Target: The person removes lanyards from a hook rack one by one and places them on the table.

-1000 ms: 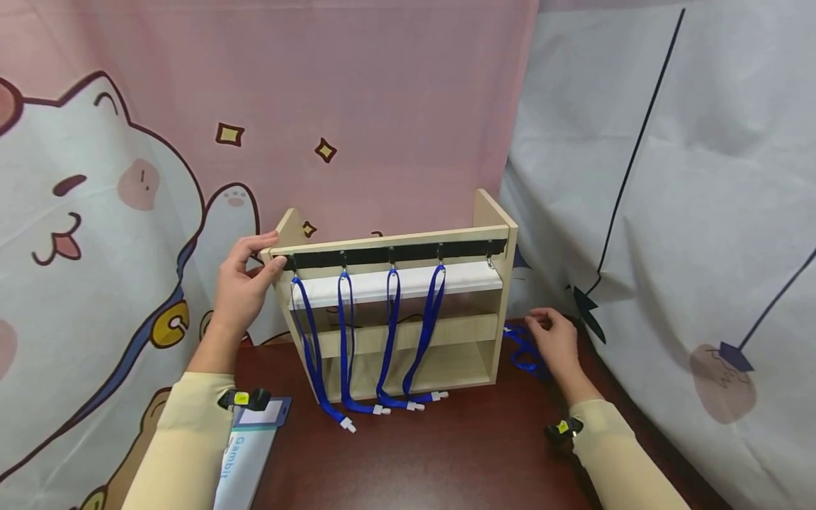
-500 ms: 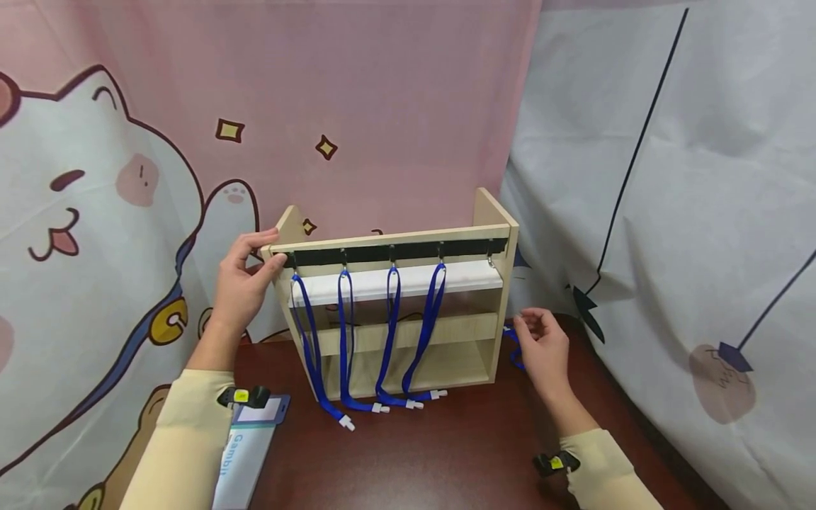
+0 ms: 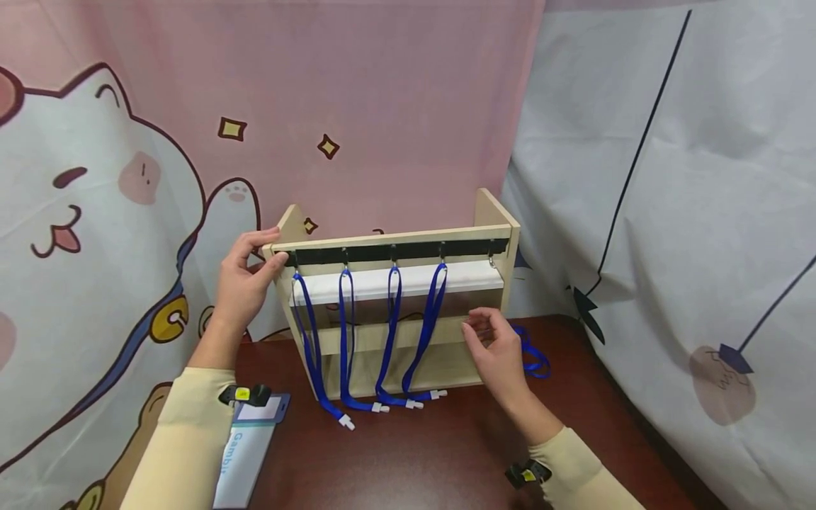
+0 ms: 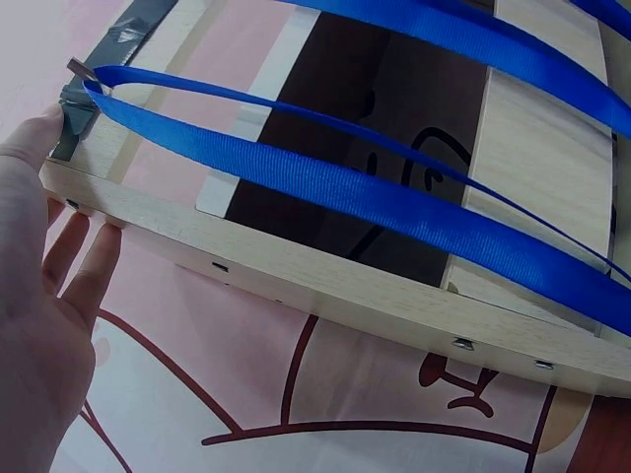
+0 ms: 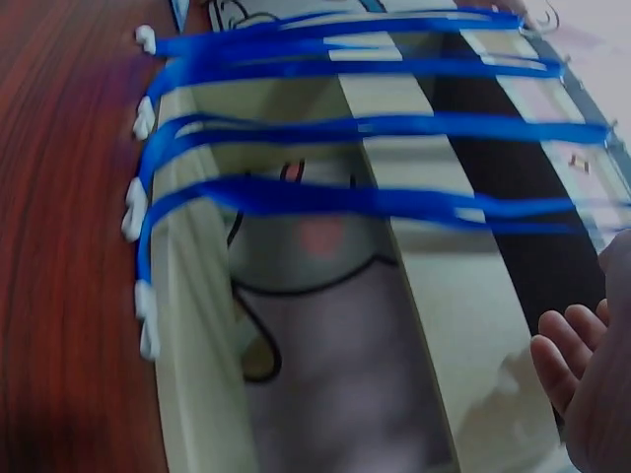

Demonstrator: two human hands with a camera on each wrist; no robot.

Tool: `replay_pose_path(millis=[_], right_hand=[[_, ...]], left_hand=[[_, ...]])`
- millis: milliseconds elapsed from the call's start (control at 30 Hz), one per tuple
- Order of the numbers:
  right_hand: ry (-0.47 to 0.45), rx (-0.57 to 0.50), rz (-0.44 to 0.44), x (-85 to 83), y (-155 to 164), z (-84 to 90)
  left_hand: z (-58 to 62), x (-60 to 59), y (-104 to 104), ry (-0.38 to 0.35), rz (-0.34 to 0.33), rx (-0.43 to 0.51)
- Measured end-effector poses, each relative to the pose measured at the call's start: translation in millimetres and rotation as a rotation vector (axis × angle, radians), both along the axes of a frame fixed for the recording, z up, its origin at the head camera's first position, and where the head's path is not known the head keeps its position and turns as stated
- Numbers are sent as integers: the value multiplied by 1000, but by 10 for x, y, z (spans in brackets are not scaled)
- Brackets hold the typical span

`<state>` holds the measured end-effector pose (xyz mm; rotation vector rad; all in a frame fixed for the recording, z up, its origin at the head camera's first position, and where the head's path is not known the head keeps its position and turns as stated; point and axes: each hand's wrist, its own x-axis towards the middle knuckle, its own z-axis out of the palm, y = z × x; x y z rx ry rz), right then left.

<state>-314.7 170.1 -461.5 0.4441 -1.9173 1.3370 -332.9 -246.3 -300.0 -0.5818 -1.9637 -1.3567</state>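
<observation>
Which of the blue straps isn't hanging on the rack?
The loose lanyard lying on the table right of the rack, trailing from the right hand.

The person is wearing long, close-fitting sleeves in pale cream, the left sleeve [image 3: 185, 439] and right sleeve [image 3: 586, 474] both ending at the wrist. Each wrist is carrying a small black device with a yellow mark: left wrist device [image 3: 245, 395], right wrist device [image 3: 528, 473]. Both hands are showing bare, without gloves or rings visible.

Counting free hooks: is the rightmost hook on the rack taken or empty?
Empty. The rightmost hook hangs bare; four blue lanyards fill the others, a fifth lanyard trails beside the rack.
</observation>
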Motion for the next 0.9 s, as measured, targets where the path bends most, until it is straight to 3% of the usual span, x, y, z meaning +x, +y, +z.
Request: replay_pose_path(millis=[300, 900], right_hand=[[-5, -5, 63, -33, -358, 34], [34, -65, -68, -87, -700, 38]], left_hand=[[0, -17, -11, -10, 4, -2], [11, 5, 8, -11, 5, -8]])
